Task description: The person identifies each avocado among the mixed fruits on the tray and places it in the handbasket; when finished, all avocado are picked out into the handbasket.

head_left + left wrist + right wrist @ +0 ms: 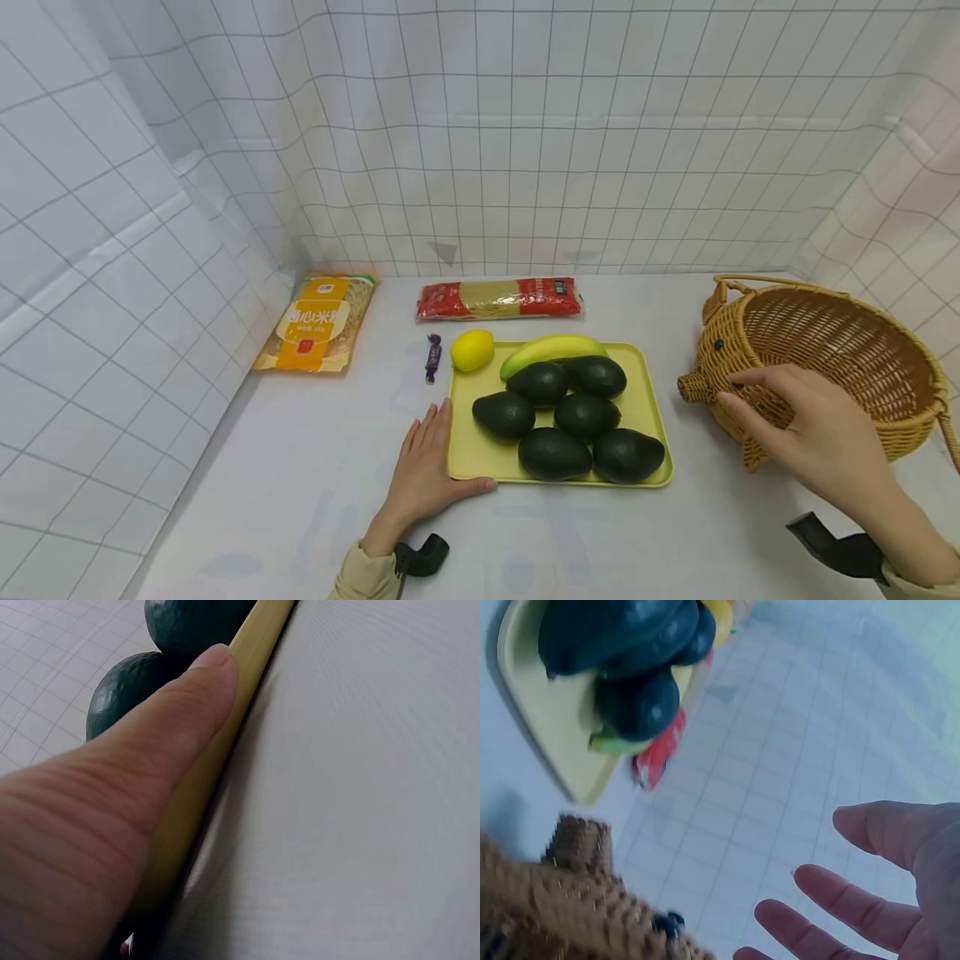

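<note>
A yellow tray holds several dark green avocados, a banana along its back edge and a lemon at its back left corner. My left hand lies with straight fingers against the tray's front left corner; its thumb touches the front rim, as the left wrist view also shows. To the right, my right hand hovers in front of a pig-shaped wicker basket, thumb and fingers apart. Nothing is held in it. The right wrist view shows its spread fingers near the basket.
Behind the tray lies a red-ended pack of noodles. A purple-wrapped candy is left of the lemon. Farther left an orange food bag leans by the side wall. White gridded sheets enclose the table's back and sides.
</note>
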{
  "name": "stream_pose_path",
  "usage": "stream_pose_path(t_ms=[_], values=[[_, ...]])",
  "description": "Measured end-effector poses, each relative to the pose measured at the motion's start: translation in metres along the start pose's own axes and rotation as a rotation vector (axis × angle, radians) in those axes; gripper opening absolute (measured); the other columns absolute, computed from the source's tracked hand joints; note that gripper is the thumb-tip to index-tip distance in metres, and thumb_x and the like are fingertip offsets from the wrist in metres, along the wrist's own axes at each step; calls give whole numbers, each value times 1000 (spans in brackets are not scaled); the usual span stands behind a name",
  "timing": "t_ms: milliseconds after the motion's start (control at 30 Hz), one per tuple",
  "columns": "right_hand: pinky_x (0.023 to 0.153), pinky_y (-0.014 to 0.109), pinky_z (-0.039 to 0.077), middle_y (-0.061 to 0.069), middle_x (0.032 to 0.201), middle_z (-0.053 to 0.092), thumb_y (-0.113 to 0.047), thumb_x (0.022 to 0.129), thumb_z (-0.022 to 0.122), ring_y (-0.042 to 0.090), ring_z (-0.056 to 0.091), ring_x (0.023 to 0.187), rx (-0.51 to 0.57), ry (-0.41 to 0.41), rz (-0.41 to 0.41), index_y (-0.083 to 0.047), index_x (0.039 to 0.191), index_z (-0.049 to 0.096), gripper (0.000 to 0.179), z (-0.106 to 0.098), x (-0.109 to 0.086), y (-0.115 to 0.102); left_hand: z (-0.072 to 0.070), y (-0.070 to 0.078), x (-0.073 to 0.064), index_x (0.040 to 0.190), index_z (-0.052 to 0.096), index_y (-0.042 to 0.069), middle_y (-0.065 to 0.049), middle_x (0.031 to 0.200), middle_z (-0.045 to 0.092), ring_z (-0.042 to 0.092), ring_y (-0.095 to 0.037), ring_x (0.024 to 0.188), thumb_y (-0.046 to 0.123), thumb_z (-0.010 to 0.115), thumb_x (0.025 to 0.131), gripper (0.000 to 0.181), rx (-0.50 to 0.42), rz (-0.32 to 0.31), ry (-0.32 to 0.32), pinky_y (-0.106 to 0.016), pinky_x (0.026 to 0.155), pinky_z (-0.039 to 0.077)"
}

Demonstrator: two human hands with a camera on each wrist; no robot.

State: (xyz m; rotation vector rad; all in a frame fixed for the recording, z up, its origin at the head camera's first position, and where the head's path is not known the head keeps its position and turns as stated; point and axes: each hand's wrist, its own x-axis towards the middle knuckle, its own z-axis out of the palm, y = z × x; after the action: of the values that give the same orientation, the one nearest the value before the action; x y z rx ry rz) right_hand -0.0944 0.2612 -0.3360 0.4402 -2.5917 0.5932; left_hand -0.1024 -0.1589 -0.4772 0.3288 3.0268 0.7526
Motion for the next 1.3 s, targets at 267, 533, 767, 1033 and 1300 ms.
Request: stream_pose_path(t_ms=[267,533,767,1033,1300], values=[[59,25,43,-8,100,64,-24,77,80,7,53,77,38,-36,-88,-21,102,68,28,32,-7,-19,1,0,-1,152,8,2,-14,155,19,10,-27,142,80,63,63,130,-3,6,12,-44,113,3],[58,31,48,-5,107,64,-32,80,77,12,58,80,101,-128,-73,-22,108,65,32,55,-13,-26,0,1,-1,152,8,2,-14,155,18,10,-26,142,80,63,63,130,-1,-1,10,-43,113,3],[72,45,52,-2,115,62,-47,78,75,25,60,101,156,-222,-54,-26,115,64,44,70,-15,-27,0,1,-1,152,9,2,-14,155,19,10,-26,142,80,63,63,130,-6,2,13,-44,113,3],[76,42,49,-8,113,61,-62,69,74,19,57,99,175,-290,-80,-22,116,64,63,88,-16,-23,0,1,-1,152,9,2,-13,155,19,10,-26,142,80,62,63,130,-3,7,19,-44,113,3],[75,41,47,-8,111,59,-62,62,79,18,58,95,193,-309,-84,-25,115,64,65,102,-18,-20,0,2,-1,152,9,2,-13,155,19,9,-25,143,79,64,63,130,-14,5,21,-43,113,3]])
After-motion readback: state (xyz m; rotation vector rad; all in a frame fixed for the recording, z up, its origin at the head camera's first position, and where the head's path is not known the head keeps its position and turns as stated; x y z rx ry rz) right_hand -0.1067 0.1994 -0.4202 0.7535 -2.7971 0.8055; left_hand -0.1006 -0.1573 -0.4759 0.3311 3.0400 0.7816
